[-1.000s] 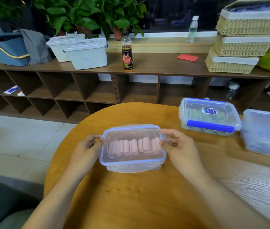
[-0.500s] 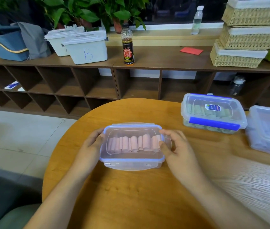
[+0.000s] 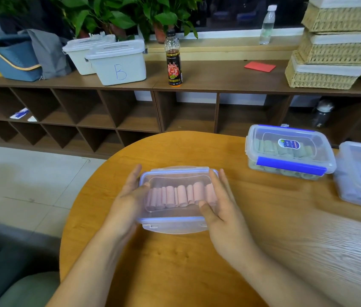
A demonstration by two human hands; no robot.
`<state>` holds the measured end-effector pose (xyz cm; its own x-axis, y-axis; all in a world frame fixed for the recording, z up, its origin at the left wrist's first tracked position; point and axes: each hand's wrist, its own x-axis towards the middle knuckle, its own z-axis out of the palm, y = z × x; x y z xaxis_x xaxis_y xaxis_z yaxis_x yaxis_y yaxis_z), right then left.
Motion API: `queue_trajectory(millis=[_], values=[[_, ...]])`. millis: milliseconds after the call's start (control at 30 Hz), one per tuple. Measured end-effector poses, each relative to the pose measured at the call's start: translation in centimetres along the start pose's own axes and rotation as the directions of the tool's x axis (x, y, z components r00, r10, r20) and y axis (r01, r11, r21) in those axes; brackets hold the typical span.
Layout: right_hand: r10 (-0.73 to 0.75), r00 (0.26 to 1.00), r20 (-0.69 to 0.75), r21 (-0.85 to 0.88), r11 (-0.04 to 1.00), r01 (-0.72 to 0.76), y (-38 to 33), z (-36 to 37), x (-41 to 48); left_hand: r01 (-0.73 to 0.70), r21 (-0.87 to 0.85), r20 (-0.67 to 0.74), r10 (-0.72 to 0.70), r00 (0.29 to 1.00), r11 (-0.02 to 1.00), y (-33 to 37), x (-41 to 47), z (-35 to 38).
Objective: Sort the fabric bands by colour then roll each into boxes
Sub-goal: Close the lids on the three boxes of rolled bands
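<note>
You press the closed box [image 3: 175, 227] of pink rolls [image 3: 179, 196].
Your left hand [image 3: 126, 202] and right hand [image 3: 223, 213] lie straight-fingered against its ends, thumbs on the lid [image 3: 175, 177].

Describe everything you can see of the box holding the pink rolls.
A clear plastic box with a blue-edged lid on top, sitting flat on the round wooden table. A row of pink fabric rolls shows through. Its front and back flaps stick out, apparently unclipped. The left hand and right hand flank its ends, thumbs on the lid.
</note>
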<state>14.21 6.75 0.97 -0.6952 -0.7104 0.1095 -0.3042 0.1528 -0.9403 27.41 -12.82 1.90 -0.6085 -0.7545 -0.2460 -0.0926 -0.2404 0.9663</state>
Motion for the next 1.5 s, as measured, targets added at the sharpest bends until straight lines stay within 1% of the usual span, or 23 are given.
queue_trajectory(millis=[33,100,167,200,233,267,300,333,400,667,733,800,833,900,933,1033,1167,1233,1267,1300,1333,1400,1500], values=[[0.010,1.000,0.017,0.025,1.000,-0.011,0.1,-0.2,0.2,-0.005,-0.046,0.014,0.006,1.000,0.999,-0.2,0.0,0.0],[0.005,0.998,0.066,-0.022,1.000,-0.004,0.4,-0.8,0.5,-0.017,0.014,0.024,0.017,1.000,1.000,-0.1,0.0,0.4],[-0.062,0.994,0.095,-0.206,0.975,0.080,0.7,-1.3,0.7,-0.047,0.261,0.046,0.036,0.998,0.964,0.9,-0.1,0.9],[-0.124,0.987,0.100,-0.330,0.932,0.151,0.7,-1.5,0.7,-0.091,0.416,0.066,0.069,0.995,0.905,1.4,-0.1,1.0],[-0.195,0.973,0.123,-0.449,0.864,0.229,0.8,-1.6,0.7,-0.162,0.577,0.083,0.140,0.987,0.800,1.9,0.1,1.1],[-0.251,0.953,0.172,-0.541,0.784,0.304,0.8,-1.7,0.8,-0.253,0.715,0.128,0.234,0.964,0.651,2.5,0.6,1.2],[-0.273,0.931,0.243,-0.605,0.708,0.366,0.6,-1.8,0.8,-0.340,0.798,0.204,0.308,0.929,0.498,3.0,1.3,1.5],[-0.266,0.912,0.312,-0.649,0.641,0.410,0.4,-1.8,0.7,-0.411,0.822,0.293,0.324,0.899,0.395,3.3,2.0,1.8],[-0.236,0.892,0.385,-0.701,0.554,0.449,0.2,-1.7,0.8,-0.462,0.806,0.385,0.265,0.884,0.370,3.8,3.3,2.6],[-0.369,0.864,0.343,-0.812,0.347,0.470,1.9,-0.9,1.4,-0.431,0.838,0.348,0.281,0.894,0.334,3.1,5.1,4.0],[-0.363,0.862,0.354,-0.801,0.357,0.480,1.8,-1.1,1.5,-0.437,0.803,0.343,0.285,0.895,0.406,3.2,5.2,3.9],[-0.337,0.878,0.341,-0.776,0.427,0.465,0.8,-1.7,2.0,-0.454,0.730,0.352,0.289,0.890,0.511,3.5,4.6,3.1],[-0.309,0.886,0.345,-0.771,0.445,0.455,0.1,-2.1,2.3,-0.482,0.712,0.375,0.304,0.876,0.511,3.7,4.1,2.5],[-0.218,0.892,0.395,-0.778,0.437,0.451,-1.5,-2.7,3.0,-0.539,0.746,0.422,0.347,0.837,0.392,3.8,2.9,1.1],[-0.170,0.890,0.423,-0.778,0.435,0.453,-2.0,-3.0,3.5,-0.535,0.761,0.423,0.344,0.838,0.367,3.5,2.5,0.6],[-0.057,0.875,0.481,-0.770,0.449,0.453,-2.2,-2.9,4.8,-0.510,0.756,0.415,0.301,0.858,0.411,1.9,1.1,0.6],[-0.096,0.886,0.453,-0.784,0.431,0.447,-1.4,-2.4,5.7,-0.536,0.799,0.433,0.357,0.828,0.274,0.3,2.2,1.4],[-0.100,0.902,0.421,-0.788,0.451,0.418,-1.4,-2.5,7.2,-0.537,0.828,0.436,0.416,0.798,0.163,1.0,3.7,2.1],[-0.091,0.909,0.406,-0.790,0.465,0.399,-1.6,-2.5,8.2,-0.518,0.853,0.435,0.458,0.775,0.065,1.5,4.6,2.5],[-0.086,0.916,0.391,-0.795,0.471,0.383,-1.9,-2.6,9.2,-0.472,0.881,0.425,0.481,0.767,-0.026,2.2,5.5,3.3],[-0.104,0.922,0.372,-0.805,0.458,0.377,-2.2,-2.7,10.0,-0.416,0.906,0.397,0.485,0.779,-0.074,2.9,6.2,4.3],[-0.197,0.925,0.326,-0.819,0.429,0.380,-2.7,-3.5,10.6,-0.361,0.930,0.346,0.483,0.805,-0.065,3.8,7.0,7.2],[-0.338,0.932,0.132,-0.776,0.549,0.309,-2.2,-7.2,9.0,-0.336,0.939,0.275,0.434,0.858,0.070,3.3,7.1,11.6]])
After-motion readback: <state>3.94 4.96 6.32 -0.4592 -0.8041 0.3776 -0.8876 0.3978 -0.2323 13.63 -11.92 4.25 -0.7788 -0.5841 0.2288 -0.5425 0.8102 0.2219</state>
